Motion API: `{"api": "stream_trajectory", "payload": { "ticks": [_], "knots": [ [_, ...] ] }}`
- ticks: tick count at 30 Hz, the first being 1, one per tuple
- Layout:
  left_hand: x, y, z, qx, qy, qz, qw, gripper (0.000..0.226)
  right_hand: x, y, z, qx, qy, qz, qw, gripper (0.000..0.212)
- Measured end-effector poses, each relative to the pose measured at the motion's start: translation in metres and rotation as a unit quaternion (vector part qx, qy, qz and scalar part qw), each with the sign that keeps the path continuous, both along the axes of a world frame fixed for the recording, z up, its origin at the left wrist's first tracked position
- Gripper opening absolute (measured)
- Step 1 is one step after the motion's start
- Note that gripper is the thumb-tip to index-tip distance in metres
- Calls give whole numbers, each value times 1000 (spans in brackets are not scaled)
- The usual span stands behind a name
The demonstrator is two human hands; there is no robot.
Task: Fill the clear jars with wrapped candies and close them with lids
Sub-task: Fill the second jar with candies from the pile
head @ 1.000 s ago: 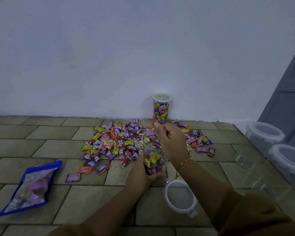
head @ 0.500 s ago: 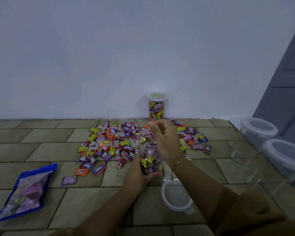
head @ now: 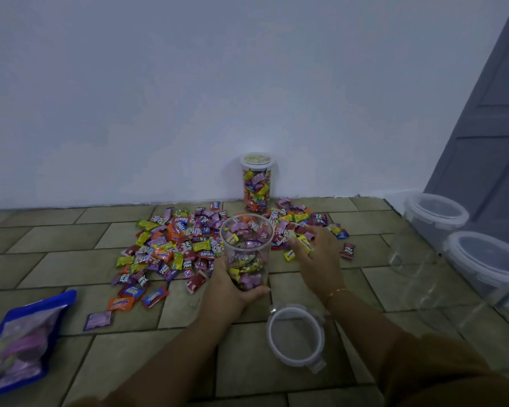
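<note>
A person sits on a floor of matte, rectangular tan tiles laid against a plain white wall. The left hand grips the lower part of a clear, smooth plastic jar, fingers curled round its base and the thumb on the near side; the jar stands upright, open-topped, and is partly filled with crinkly wrapped candies. The right hand rests just right of the jar on the edge of a loose pile of candies in shiny purple, yellow, orange and red wrappers; its fingers are bent down onto the sweets, but whether they pinch any cannot be told. A round translucent lid with clip tabs lies flat on the tiles near the wrists. Against the wall stands a full jar, lidded. A glossy blue bag lies at far left, and two lidded clear tubs sit at right.
</note>
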State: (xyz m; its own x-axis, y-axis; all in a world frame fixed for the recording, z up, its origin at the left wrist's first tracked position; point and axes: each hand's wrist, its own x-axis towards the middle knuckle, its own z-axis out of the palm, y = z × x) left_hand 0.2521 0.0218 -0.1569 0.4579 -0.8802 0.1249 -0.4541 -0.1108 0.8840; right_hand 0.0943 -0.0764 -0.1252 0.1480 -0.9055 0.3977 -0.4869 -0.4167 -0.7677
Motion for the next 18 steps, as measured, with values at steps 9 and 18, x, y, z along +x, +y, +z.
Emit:
{"api": "stream_trajectory", "payload": {
  "ticks": [9, 18],
  "knots": [
    [12, -22, -6, -1, 8, 18, 1000, 82, -50, -53, -37, 174, 301, -38, 937, 119],
    [12, -25, -11, -14, -8, 22, 1000, 84, -13, -57, -45, 112, 328, -26, 938, 107]
  ]
}}
